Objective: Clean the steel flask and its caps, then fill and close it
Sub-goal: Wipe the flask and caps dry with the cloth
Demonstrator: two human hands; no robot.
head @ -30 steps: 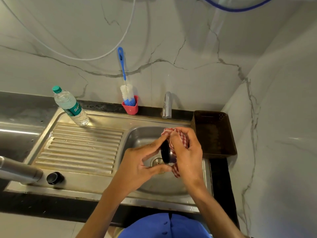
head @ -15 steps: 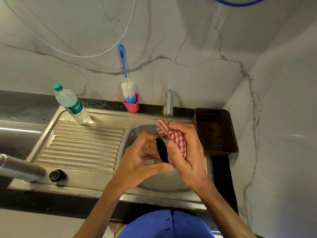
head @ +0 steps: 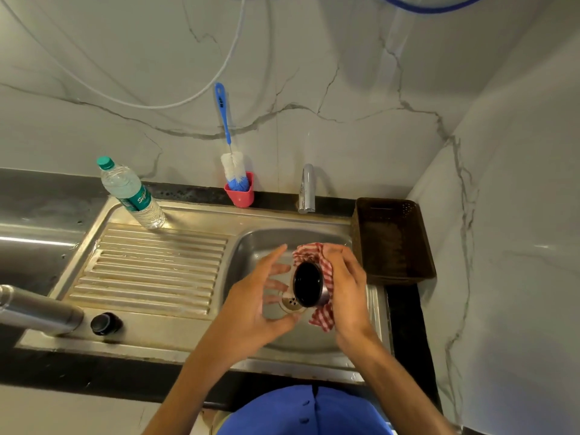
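Over the sink basin [head: 260,243] my right hand [head: 348,287] grips a steel cup-shaped cap [head: 309,285] wrapped in a red checked cloth [head: 323,318]. The cap's dark inside faces the camera. My left hand [head: 254,306] hovers just left of the cap with fingers spread, touching nothing. The steel flask [head: 34,310] lies on its side at the sink's front left corner. A small black inner cap [head: 105,323] sits next to its mouth.
A plastic water bottle [head: 131,196] stands at the back of the ribbed drainboard [head: 150,268]. A blue bottle brush [head: 232,164] stands in a red holder [head: 240,194] by the wall. The tap [head: 306,188] is behind the basin, with a brown basket [head: 392,240] right of it.
My left hand has let go of the cap and opened. The right hand has turned the cap in the cloth, and its dark inside now faces up.
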